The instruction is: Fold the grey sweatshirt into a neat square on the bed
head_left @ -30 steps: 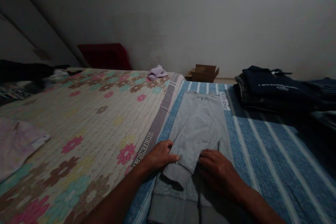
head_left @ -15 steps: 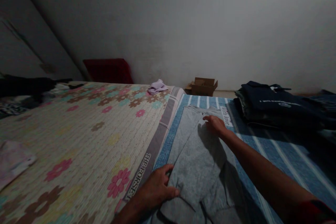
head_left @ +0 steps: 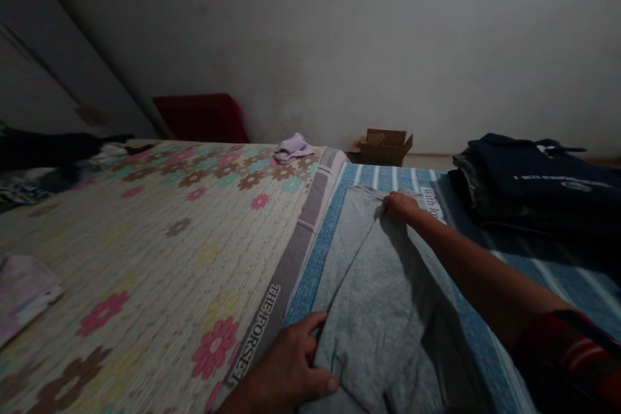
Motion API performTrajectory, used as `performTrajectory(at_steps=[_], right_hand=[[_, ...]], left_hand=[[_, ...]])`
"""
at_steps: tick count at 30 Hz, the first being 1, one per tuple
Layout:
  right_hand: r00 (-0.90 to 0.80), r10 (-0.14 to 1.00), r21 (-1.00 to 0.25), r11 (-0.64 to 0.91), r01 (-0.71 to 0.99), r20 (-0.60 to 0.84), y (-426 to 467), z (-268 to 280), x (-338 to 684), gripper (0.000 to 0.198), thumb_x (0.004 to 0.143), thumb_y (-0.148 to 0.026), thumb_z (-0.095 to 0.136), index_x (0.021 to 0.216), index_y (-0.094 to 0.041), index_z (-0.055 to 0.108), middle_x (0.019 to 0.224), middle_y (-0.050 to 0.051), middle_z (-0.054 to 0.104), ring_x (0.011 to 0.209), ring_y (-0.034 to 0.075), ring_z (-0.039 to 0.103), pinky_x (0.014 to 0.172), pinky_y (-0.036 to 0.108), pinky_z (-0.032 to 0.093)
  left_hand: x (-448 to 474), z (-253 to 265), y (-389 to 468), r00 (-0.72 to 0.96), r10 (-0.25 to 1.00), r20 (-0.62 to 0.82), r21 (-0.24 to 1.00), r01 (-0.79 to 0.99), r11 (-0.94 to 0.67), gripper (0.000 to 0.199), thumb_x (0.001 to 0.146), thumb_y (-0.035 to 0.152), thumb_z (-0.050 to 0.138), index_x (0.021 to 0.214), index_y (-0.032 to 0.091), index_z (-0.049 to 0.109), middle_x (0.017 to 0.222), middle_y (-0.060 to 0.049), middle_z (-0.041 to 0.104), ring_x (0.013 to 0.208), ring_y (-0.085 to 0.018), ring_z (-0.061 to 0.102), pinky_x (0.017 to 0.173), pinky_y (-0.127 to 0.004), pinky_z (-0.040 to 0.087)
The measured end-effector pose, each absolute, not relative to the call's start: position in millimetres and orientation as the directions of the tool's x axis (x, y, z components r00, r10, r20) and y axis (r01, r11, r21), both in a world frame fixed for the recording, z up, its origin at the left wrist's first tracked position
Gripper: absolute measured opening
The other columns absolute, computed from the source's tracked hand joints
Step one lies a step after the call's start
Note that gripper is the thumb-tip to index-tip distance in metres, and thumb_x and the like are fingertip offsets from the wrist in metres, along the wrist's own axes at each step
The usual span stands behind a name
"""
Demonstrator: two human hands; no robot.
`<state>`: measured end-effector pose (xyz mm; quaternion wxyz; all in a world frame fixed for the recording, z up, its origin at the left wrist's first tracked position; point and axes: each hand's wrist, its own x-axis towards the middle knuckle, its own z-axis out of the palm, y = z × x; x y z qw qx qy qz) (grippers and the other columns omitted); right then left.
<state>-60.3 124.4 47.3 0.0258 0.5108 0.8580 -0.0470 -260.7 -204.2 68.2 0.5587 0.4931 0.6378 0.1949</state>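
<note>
A light grey garment (head_left: 369, 291) lies lengthwise on the blue striped bedding, with a long fold line slanting across it and wrinkles at its near end. My right hand (head_left: 402, 207) has its fingers pinched on the cloth at the far end. At the near left edge rests my left hand (head_left: 295, 362), thumb and index finger spread apart on top of the fabric. Its other fingers are hidden. Beside the garment's far right corner, a white "With love" label (head_left: 431, 203) is partly covered by my right forearm.
Dark folded clothes (head_left: 543, 187) are stacked at the right. A floral bedspread (head_left: 160, 272) spreads left, bearing a lilac cloth (head_left: 293, 148) and a pale pink cloth (head_left: 24, 294). Dark clothes (head_left: 48, 152) lie far left. A cardboard box (head_left: 385, 147) and a red object (head_left: 201, 118) are by the wall.
My right hand has gone slightly farther toward the garment's far end, and its fingers have closed on the cloth. The left hand stays at the near left edge. The view has shifted a little.
</note>
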Motion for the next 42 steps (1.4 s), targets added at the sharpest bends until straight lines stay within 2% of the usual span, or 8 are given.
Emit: performTrajectory(at_steps=[7,12,17,23,31,36,39,42], right_hand=[[-0.433,0.899,-0.024,0.432,0.901,-0.069,124,49,-63,0.024,0.086,-0.022,0.052,0.103,-0.013,0.066,0.109,0.017,0.064,0.101,0.027,0.061,0.078,0.033,0.047],[-0.406,0.914,-0.014,0.406,0.914,0.007,114,49,-65,0.030,0.087,-0.017,0.044,0.110,-0.013,0.063,0.111,0.017,0.062,0.101,0.027,0.060,0.078,0.032,0.046],[-0.452,0.888,-0.020,0.455,0.890,0.078,86,58,-57,0.033,0.089,-0.014,0.036,0.111,-0.013,0.060,0.110,0.018,0.060,0.102,0.027,0.057,0.080,0.033,0.043],[-0.666,0.742,-0.065,0.671,0.739,0.075,29,49,-48,0.028,0.094,-0.027,0.036,0.096,-0.018,0.063,0.099,0.010,0.063,0.097,0.021,0.055,0.086,0.029,0.037],[-0.681,0.724,-0.104,0.690,0.716,0.110,27,35,-45,0.031,0.095,-0.038,0.038,0.104,-0.017,0.059,0.110,0.010,0.058,0.106,0.022,0.050,0.090,0.032,0.034],[-0.701,0.701,-0.112,0.713,0.692,0.130,11,40,-47,0.030,0.094,-0.039,0.041,0.100,-0.017,0.060,0.108,0.011,0.060,0.106,0.024,0.050,0.095,0.037,0.029],[-0.750,0.646,-0.126,0.763,0.634,0.144,-11,41,-54,0.033,0.093,-0.044,0.041,0.099,-0.019,0.060,0.105,0.010,0.061,0.104,0.023,0.050,0.096,0.037,0.028],[-0.766,0.620,-0.144,0.784,0.603,0.170,-28,36,-58,0.035,0.092,-0.046,0.043,0.103,-0.017,0.058,0.106,0.012,0.059,0.103,0.025,0.050,0.093,0.036,0.031]], left_hand=[[-263,76,-203,0.164,0.798,-0.580,0.786,0.372,0.495,0.088,0.058,0.021,0.069,0.138,0.014,0.035,0.077,-0.001,0.064,0.066,-0.016,0.057,0.054,-0.021,0.039],[-264,75,-203,0.132,0.794,-0.594,0.763,0.404,0.504,0.086,0.060,0.026,0.069,0.138,0.017,0.035,0.074,0.000,0.063,0.066,-0.017,0.056,0.053,-0.022,0.038],[-264,75,-202,0.082,0.818,-0.569,0.735,0.496,0.462,0.084,0.060,0.026,0.068,0.137,0.015,0.036,0.063,0.005,0.053,0.060,-0.013,0.050,0.051,-0.021,0.033],[-261,76,-208,0.116,0.830,-0.545,0.787,0.412,0.459,0.079,0.065,0.028,0.065,0.136,0.015,0.033,0.067,0.005,0.051,0.059,-0.011,0.048,0.049,-0.020,0.031],[-263,74,-215,0.046,0.824,-0.565,0.790,0.316,0.525,0.080,0.066,0.037,0.065,0.135,0.013,0.032,0.063,0.008,0.046,0.048,-0.010,0.049,0.046,-0.023,0.043],[-262,81,-215,0.049,0.832,-0.553,0.787,0.357,0.503,0.048,0.068,0.039,0.059,0.107,0.012,0.051,0.058,0.004,0.056,0.047,-0.014,0.056,0.046,-0.025,0.044],[-260,82,-216,0.011,0.844,-0.537,0.767,0.422,0.483,0.030,0.069,0.039,0.057,0.086,0.015,0.053,0.055,0.003,0.057,0.042,-0.014,0.056,0.042,-0.023,0.041],[-260,79,-218,0.003,0.843,-0.537,0.723,0.516,0.459,0.024,0.071,0.040,0.056,0.075,0.016,0.051,0.050,0.003,0.056,0.040,-0.014,0.056,0.038,-0.020,0.036]])
